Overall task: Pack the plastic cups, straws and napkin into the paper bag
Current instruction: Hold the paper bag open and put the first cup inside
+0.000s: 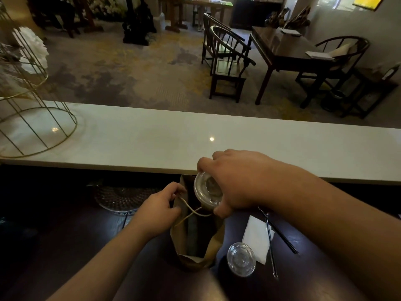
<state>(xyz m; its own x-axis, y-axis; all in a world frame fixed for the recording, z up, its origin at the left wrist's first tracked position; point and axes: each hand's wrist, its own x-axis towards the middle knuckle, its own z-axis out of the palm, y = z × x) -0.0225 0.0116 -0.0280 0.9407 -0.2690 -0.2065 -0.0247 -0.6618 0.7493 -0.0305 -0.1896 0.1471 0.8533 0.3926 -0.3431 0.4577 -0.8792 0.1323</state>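
Observation:
A brown paper bag (pixel 191 253) stands open on the dark counter, its twine handles crossing over the mouth. My left hand (pixel 158 209) pinches the bag's left rim by a handle. My right hand (pixel 236 183) grips a clear lidded plastic cup (pixel 207 191) from above, held over the far side of the bag's opening. A second lidded plastic cup (pixel 241 259) stands on the counter just right of the bag. A white napkin (pixel 256 237) lies beyond it, with two dark straws (pixel 271 240) resting across its right edge.
A raised white marble ledge (pixel 152 137) runs across behind the bag. A gold wire cage (pixel 32 118) stands on its left end. A round patterned glass dish (pixel 121 198) sits on the dark counter to the left of the bag. Chairs and tables fill the room beyond.

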